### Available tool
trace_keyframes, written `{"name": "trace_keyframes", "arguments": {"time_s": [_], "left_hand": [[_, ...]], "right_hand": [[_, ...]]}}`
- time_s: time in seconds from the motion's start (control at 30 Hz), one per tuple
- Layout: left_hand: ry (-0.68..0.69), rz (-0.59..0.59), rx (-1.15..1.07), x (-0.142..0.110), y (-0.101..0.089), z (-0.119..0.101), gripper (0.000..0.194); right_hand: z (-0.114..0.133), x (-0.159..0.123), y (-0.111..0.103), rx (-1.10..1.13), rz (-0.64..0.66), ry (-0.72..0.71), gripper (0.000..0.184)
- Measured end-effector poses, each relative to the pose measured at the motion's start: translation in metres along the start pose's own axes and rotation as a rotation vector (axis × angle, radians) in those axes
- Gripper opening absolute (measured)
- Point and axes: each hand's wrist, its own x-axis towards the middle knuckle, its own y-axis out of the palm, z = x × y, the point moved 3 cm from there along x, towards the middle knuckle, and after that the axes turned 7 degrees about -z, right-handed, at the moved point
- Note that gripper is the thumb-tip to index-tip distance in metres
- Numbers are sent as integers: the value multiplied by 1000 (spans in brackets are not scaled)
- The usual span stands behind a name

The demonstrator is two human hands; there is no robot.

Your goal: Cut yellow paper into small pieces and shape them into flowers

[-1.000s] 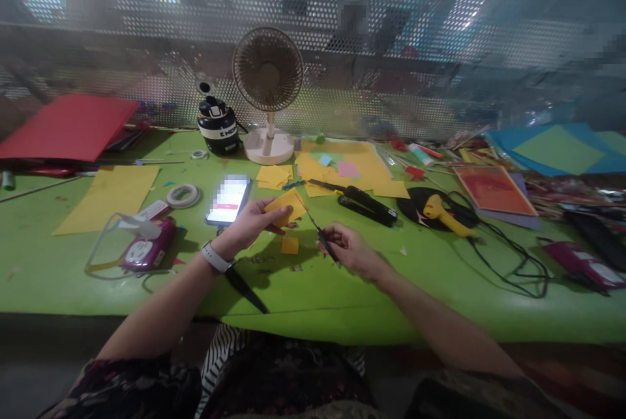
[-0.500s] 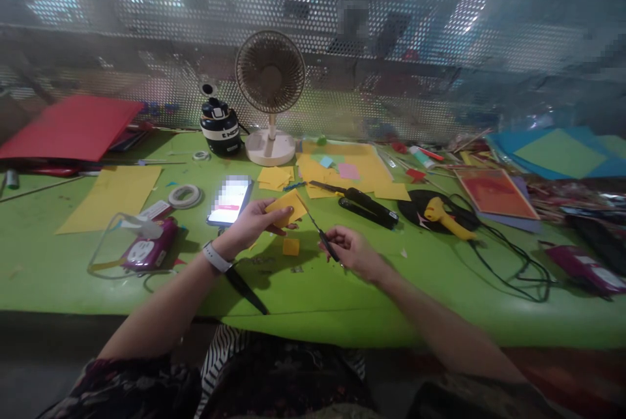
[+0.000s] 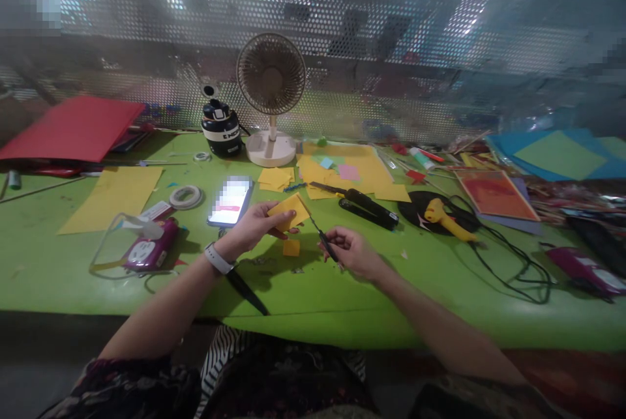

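Note:
Pinched between the thumb and fingers of my left hand (image 3: 257, 227) is a yellow piece of paper (image 3: 289, 210), held above the green table. My right hand (image 3: 348, 251) is closed around a pair of scissors (image 3: 328, 245) with dark handles. Their blades point up and left and meet the paper's right edge; whether they are cutting into it I cannot tell. A small orange-yellow paper square (image 3: 291, 248) lies on the table just below the held sheet. Near my left wrist lies a long black object (image 3: 248, 291), partly hidden under the arm.
Behind my hands stand a fan (image 3: 270, 77), a dark bottle (image 3: 221, 131) and a lit phone (image 3: 231, 202). Yellow papers (image 3: 359, 161), a black stapler (image 3: 369, 209) and a yellow glue gun (image 3: 447, 218) with a trailing cord lie around. A tape roll (image 3: 186, 197) and purple pouch (image 3: 151, 246) sit left.
The yellow paper in my left hand has shifted very slightly right and down against the scissors. My right hand has stayed almost in place.

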Motion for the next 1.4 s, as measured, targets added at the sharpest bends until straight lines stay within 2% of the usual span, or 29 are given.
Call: {"name": "trace_keyframes", "arguments": {"time_s": [0.53,0.77,0.93,1.17,1.4], "left_hand": [[-5,21,9,0,3,5,37],[-116,53,-207,1,0,5,38],[-109,55,-395,4,-6,0,35],[-168,131,-305,5,-1,3,50],[-220,127,-335,6,-1,6,40]], "right_hand": [[-7,2,-3,-40,11,2,57],[-18,8,-6,-45,47,15,54],[-14,8,-4,-18,92,28,54],[-16,6,-3,-67,94,44,52],[-18,9,-4,-97,96,72,54]]}}
